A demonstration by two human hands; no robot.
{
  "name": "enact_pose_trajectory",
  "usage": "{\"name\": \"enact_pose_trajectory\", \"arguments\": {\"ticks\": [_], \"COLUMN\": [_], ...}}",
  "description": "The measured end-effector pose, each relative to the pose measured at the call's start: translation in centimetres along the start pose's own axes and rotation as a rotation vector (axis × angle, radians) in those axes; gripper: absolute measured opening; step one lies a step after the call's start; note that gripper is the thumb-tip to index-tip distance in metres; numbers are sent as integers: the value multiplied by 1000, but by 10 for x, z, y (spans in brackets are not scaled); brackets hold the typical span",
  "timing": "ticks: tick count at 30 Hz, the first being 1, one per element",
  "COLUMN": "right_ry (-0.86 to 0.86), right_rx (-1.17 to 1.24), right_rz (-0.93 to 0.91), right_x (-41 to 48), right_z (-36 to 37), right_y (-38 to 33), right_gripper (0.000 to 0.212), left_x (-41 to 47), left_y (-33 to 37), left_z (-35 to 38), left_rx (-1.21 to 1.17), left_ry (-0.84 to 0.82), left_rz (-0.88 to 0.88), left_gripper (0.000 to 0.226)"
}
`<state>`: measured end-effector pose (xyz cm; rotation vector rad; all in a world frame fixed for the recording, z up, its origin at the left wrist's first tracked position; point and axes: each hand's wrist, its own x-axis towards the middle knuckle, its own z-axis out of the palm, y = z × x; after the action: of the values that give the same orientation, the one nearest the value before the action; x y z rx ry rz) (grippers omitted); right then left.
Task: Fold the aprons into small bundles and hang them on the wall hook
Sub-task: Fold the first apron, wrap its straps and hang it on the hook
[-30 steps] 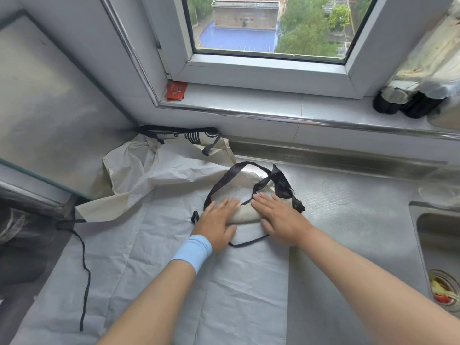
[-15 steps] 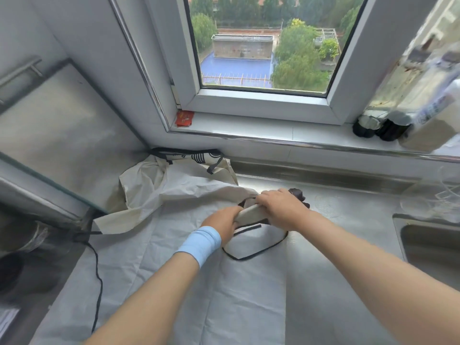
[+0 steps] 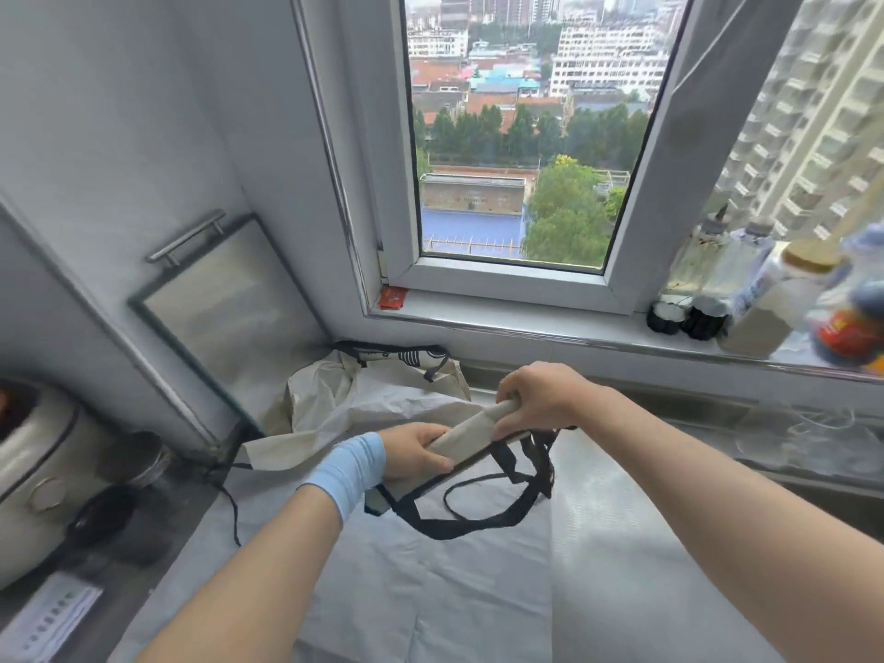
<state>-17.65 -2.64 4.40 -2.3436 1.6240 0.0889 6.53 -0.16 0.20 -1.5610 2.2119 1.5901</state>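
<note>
From the head camera I see my left hand and right hand both clamped on the bundle, a cream apron rolled into a short tube. The left fingers curl round its near end and the right fingers wrap over its far end. I hold the bundle above the counter, tilted up toward the right. Its black straps hang below in loose loops, the lowest loop lying on a grey apron spread flat over the counter. A blue band sits on my left wrist.

Behind the bundle a second cream apron lies crumpled against the wall under the sill. A red packet rests on the sill's left end, and bottles stand at its right, blurred. A white cooker is at the far left.
</note>
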Motion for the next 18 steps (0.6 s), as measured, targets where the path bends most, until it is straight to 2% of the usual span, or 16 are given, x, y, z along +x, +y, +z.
{"name": "enact_pose_trajectory", "arguments": {"ticks": [2, 5, 7, 9, 12, 15, 18], "right_ry": [-17, -132, -119, -111, -298, -341, -274], "right_rx": [172, 516, 637, 818, 1111, 1100, 968], "right_rz": [47, 109, 167, 258, 361, 393, 557], "right_x": [-10, -22, -27, -29, -31, -30, -34], "right_z": [-8, -13, -14, -8, -1, -2, -6], "right_y": [-4, 9, 21, 32, 36, 26, 18], "right_gripper": [45, 20, 3, 14, 31, 32, 44], "left_x": [-15, -37, -46, -52, -57, -56, -57], "left_y": [-7, -19, -27, -33, -28, -18, -13], "left_z": [-6, -17, -26, -33, -36, -37, -43], "left_rx": [-55, -41, -49, -71, -116, -180, -248], "left_ry": [-13, 53, 123, 208, 302, 341, 402], "left_rz": [1, -6, -32, -50, -43, -12, 5], "left_gripper": [31, 24, 24, 25, 37, 36, 35]}}
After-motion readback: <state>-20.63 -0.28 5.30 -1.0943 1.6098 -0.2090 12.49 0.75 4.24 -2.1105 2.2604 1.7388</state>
